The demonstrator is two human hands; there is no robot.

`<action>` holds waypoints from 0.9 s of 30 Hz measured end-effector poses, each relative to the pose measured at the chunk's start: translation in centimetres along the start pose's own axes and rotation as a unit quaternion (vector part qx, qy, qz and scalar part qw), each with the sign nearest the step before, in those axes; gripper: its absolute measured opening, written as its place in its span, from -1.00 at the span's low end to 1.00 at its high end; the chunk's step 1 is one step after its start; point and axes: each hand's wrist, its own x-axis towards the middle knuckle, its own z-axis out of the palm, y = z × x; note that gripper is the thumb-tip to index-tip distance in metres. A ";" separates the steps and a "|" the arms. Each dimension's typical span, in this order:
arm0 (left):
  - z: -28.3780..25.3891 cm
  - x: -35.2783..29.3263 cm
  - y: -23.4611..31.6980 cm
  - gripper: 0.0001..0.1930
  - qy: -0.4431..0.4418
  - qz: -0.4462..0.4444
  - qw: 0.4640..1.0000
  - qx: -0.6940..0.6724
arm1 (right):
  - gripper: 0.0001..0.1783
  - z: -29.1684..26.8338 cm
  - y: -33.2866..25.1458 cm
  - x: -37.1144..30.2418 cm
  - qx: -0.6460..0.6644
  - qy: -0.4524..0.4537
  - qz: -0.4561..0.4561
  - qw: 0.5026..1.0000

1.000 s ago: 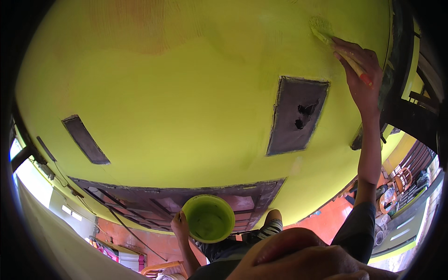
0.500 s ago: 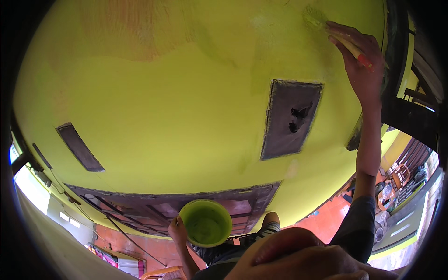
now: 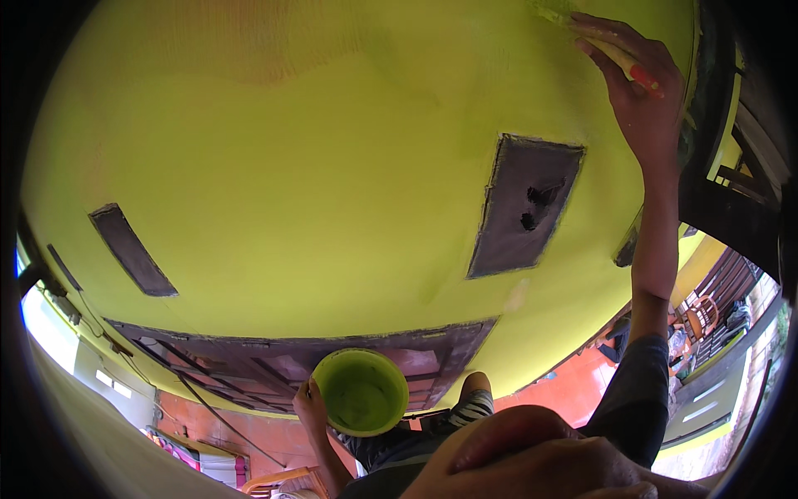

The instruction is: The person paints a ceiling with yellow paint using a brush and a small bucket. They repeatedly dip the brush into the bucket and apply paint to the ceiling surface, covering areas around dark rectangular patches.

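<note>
My right hand (image 3: 644, 79) is raised at the upper right, its fingers wrapped round a paintbrush (image 3: 613, 51) with a pale, red-ended handle. The bristles lie against or very near the yellow-green wall (image 3: 349, 200), by the picture's top edge. Low in the middle, my left hand (image 3: 310, 406) grips the rim of a green bucket (image 3: 362, 392) at its left side. Some green paint shows inside the bucket. A reddish, streaky patch (image 3: 274, 37) marks the wall at the upper left.
A dark panel (image 3: 525, 206) with two black marks sits in the wall below my right arm. A narrow dark strip (image 3: 133, 249) is at left. Below runs a dark wooden frame (image 3: 274, 366). The tiled floor (image 3: 573, 387) lies far below; a wooden chair (image 3: 700, 316) stands at right.
My right hand and the paintbrush have moved slightly up in the picture. The view has tilted a little, shifting the wall panels. My left hand still holds the bucket.
</note>
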 end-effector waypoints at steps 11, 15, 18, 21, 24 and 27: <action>-0.7 0.4 -0.3 -0.67 0.002 0.004 1.000 -0.023 | -0.73 1.1 -4.6 4.2 0.015 0.024 -0.081 0.996; -0.1 0.0 -0.6 -0.66 0.033 0.039 0.996 -0.068 | -0.75 0.2 -5.3 5.2 0.105 -0.050 -0.018 0.993; -0.3 0.2 -0.7 -0.65 0.017 0.006 0.999 -0.051 | -0.77 -0.8 -4.0 4.9 0.160 -0.057 0.032 0.985; -0.9 0.3 -0.9 -0.64 0.011 0.022 0.999 -0.035 | -0.81 -1.2 -2.0 3.7 0.109 -0.042 -0.011 0.993; -0.9 0.2 -1.4 -0.65 0.003 0.004 0.999 -0.041 | -0.82 -1.6 -0.3 2.5 0.080 -0.042 0.012 0.996; -0.7 0.4 -1.9 -0.64 0.017 0.039 0.998 -0.050 | -0.80 -1.9 0.7 1.5 0.056 0.027 0.010 0.998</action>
